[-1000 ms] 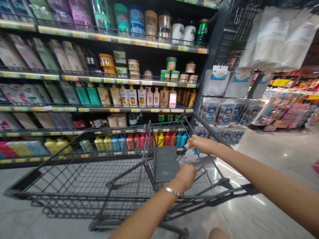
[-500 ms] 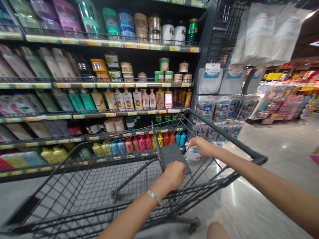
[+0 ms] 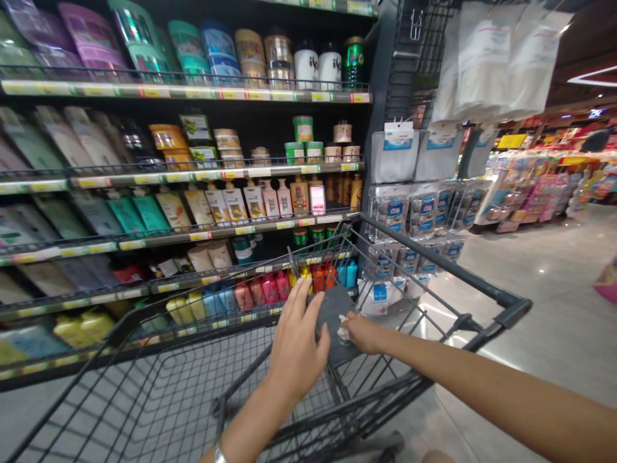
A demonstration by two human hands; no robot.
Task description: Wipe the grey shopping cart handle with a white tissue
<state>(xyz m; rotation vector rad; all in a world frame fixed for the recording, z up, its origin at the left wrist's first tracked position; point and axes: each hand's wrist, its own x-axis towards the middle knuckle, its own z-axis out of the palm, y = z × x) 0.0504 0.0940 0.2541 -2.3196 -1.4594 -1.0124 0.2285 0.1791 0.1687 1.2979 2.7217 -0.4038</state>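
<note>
Black shelving (image 3: 308, 98) is spread across the left and middle of the view, its tiers stacked one above another. Beside it, to the right, pale glossy floor (image 3: 544, 308) is shown. In front of the shelving a dark wire cart (image 3: 434, 256) is stood at a slant, the floor seen through its mesh. At the shelving's end, white bags (image 3: 482, 71) are hung high, with grey packs (image 3: 395, 157) and smaller blue-labelled packs (image 3: 426, 215) hung beneath. Near the handle end of the cart a flat, dark flap (image 3: 340, 305) is set inside the wires. On the tiers, tubs (image 3: 222, 54) are stacked and bottles (image 3: 253, 199) are lined up in rows.

The left hand (image 3: 297, 341) is held over the cart, just left of the flap, its back turned up and its fingers spread, with nothing seen to be gripped; whether the flap is touched by it cannot be told. The right hand (image 3: 364, 334) is closed, and a crumpled white wipe (image 3: 344, 328) is pinched in its fingers over the flap. At the left wrist a silvery bracelet (image 3: 219, 455) is partly shown.
</note>
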